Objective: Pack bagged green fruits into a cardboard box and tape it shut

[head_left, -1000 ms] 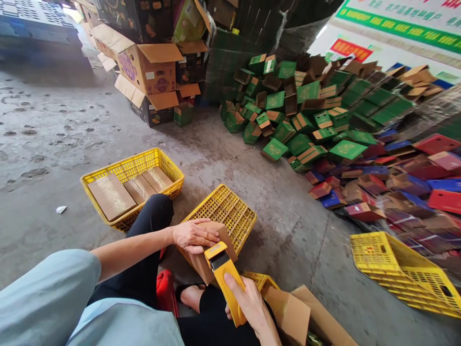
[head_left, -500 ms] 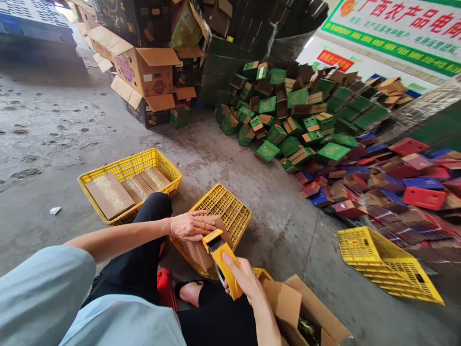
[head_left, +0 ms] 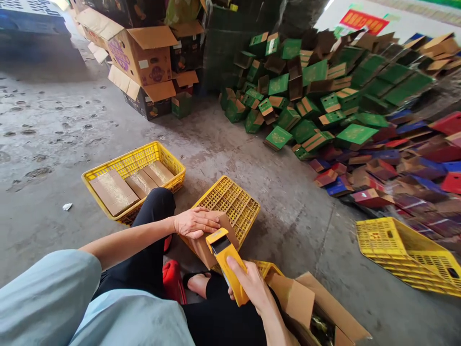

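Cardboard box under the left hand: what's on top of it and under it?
The left hand lies on top. Below is a yellow crate, its grid showing past the box; whatever part the box covers can't be seen.

This looks like the packing area of a warehouse. The worn, pitted concrete floor (head_left: 288,197) bears a sprawling heap of green boxes (head_left: 279,137) and red and blue boxes (head_left: 372,198), with large printed cartons (head_left: 153,65) stacked farther left. Yellow plastic crates (head_left: 376,238) sit around, one holding taped brown boxes (head_left: 113,192), and a yellow tape dispenser (head_left: 226,254) is in hand.
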A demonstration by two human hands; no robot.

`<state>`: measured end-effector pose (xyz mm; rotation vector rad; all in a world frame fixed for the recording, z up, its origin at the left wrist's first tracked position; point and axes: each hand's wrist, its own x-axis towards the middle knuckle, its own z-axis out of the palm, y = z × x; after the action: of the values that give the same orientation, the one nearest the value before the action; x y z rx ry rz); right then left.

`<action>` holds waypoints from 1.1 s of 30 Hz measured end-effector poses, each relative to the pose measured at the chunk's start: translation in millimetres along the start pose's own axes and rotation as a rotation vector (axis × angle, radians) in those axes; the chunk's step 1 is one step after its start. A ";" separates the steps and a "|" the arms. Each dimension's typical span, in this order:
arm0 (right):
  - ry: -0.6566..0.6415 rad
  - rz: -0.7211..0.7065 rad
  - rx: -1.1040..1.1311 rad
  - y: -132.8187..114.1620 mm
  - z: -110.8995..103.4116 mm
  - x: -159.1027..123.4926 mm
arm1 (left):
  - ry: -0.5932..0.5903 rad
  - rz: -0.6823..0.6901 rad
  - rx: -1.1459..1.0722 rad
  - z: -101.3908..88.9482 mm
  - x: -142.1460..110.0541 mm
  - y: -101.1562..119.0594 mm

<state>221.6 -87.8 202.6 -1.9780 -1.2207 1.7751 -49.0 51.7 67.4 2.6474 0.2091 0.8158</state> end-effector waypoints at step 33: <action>-0.015 0.025 0.125 -8.2 -12.2 15.8 | 0.017 -0.164 -0.242 -6.7 12.6 -9.6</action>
<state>228.0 -67.5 199.5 -1.9223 -1.0659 1.8332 -42.8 65.6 75.3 2.3630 0.3068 0.7588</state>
